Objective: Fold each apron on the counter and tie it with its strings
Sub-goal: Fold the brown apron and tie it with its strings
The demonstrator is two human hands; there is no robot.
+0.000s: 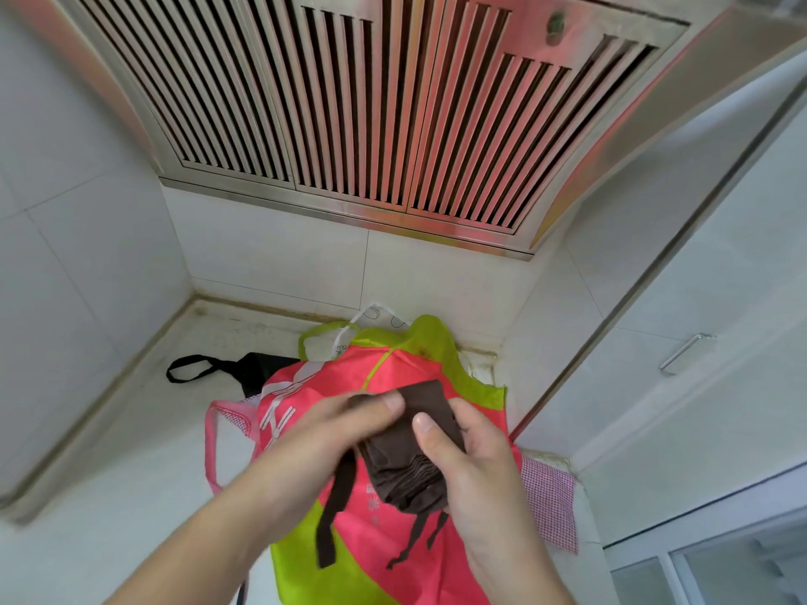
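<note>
Two hands are seen gripping a folded brown apron [412, 456] above a pile of other aprons on the counter [131, 451]. The left hand [332, 434] is curled over the upper left of the bundle, its thumb pressed flat on the top fold, while the right hand [471, 465] is wrapped around the right side, its thumb laid across the front of the cloth. The bundle is held clear of the pile, tilted, with its stacked folded edges shown at the lower end. A wide brown strap [334, 513] is left hanging from under the left hand, and thinner brown strings [419, 537] are seen dangling loose below the bundle. Directly beneath, a pink and lime-green apron [362, 556] is spread on the counter. A pink checked apron [548, 499] is partly covered by it, showing at the right and at the left edge. A black apron [257, 366] with its loop is laid farther back on the counter, and a white printed one [380, 318] is glimpsed behind the green edge. A slatted metal range hood [371, 102] is mounted overhead.
</note>
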